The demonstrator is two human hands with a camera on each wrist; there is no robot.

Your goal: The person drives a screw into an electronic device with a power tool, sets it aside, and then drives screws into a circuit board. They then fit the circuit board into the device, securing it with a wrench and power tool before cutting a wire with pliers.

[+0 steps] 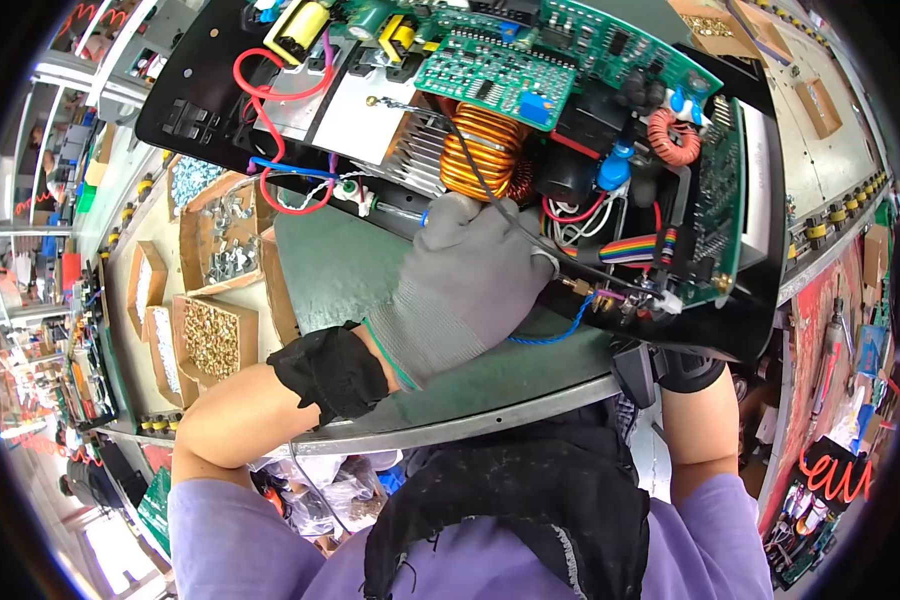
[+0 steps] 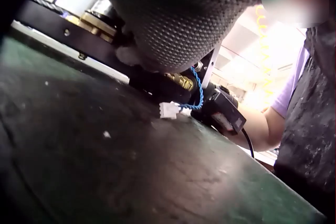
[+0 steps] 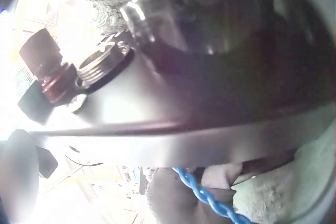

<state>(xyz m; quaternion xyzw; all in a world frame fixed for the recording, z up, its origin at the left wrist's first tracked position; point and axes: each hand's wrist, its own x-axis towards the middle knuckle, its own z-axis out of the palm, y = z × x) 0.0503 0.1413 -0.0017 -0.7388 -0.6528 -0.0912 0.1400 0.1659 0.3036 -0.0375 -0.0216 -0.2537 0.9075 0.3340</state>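
Observation:
In the head view, my left hand, in a grey knit glove, reaches into an open black-cased electronic unit at the copper coil. Its fingers are bent, and I cannot tell what they hold. A black cable with a ring terminal crosses over them. Near the thumb sits a brass fitting, with a twisted blue wire below. My right hand is hidden behind the unit's front panel in the head view. Part of its glove shows beside a threaded metal connector in the right wrist view.
Boxes of brass parts and metal clips stand left of the unit. A green mat lies under my left hand. Roller tracks line the bench, and a red-topped surface with tools is at right.

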